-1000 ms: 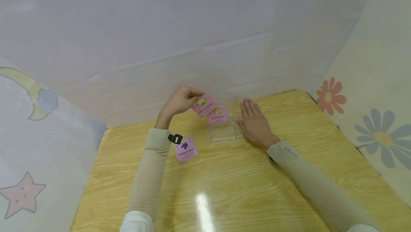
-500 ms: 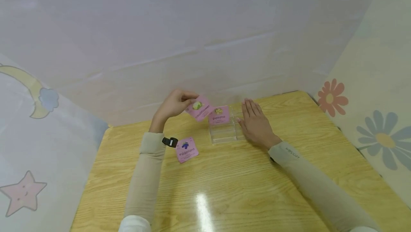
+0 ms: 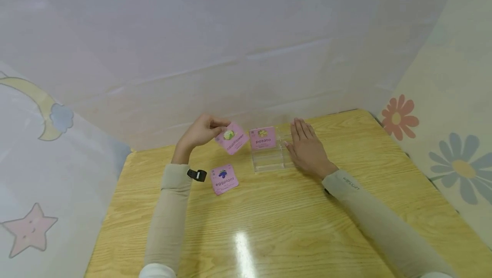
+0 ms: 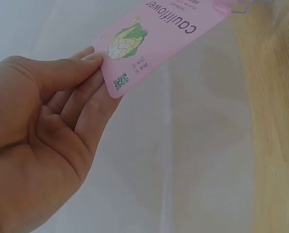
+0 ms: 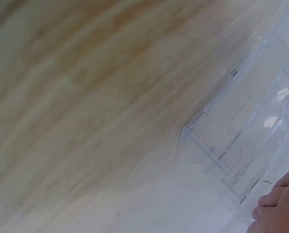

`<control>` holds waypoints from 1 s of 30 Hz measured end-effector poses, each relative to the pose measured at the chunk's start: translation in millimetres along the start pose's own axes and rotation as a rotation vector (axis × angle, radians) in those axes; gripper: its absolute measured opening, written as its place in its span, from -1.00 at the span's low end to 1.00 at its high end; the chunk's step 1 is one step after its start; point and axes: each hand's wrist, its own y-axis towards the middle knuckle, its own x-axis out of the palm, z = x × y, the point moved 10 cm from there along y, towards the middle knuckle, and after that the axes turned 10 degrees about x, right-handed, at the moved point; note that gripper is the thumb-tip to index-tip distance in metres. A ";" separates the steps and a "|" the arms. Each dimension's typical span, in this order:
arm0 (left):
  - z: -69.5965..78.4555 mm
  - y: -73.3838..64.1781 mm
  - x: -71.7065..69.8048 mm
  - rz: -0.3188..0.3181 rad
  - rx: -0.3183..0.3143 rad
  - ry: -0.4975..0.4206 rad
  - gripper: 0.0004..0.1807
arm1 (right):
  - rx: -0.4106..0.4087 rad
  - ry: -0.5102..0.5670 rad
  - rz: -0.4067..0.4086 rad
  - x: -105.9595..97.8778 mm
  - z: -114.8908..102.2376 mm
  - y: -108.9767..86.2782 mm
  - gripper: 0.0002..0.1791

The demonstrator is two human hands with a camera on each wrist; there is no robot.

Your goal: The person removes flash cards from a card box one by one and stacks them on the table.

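Beige sleeves (image 3: pixel 167 218) (one lettered), black wrist strap (image 3: pixel 197 175)

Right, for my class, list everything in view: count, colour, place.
table: 1, yellowish wood, lower centre
card holder: 1, clear, table's far half
potato card: 1, pink, holder's back left
eggplant card: 1 showing, pink, table, left of holder
cauliflower card: 1, pink, left of potato card
backdrop: 3 visible sides, pale, around table
printed moon: 1, yellow, left side
printed cloud: 1, blue, overlapping moon
printed star: 1, pink, below moon
printed flowers: 2, red and grey-blue, right side
wrist strap: 1 clearly seen, black, left wrist
sleeves: 2, beige, forearms
left grip: 1, bare, pinching cauliflower card
right grip: 1, bare, over holder's right part
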 end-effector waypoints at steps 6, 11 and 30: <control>-13.2 -9.4 2.8 -0.019 -0.045 -0.045 -0.66 | -0.005 -0.005 0.004 1.2 1.4 -0.6 -0.18; -25.7 -12.5 8.2 -0.036 -0.068 -0.067 -0.67 | -0.007 -0.014 0.009 0.7 4.0 -0.8 -0.18; -93.1 -37.5 39.2 -0.126 -0.283 -0.215 -0.68 | -0.003 0.000 -0.001 -1.7 2.7 0.5 -0.19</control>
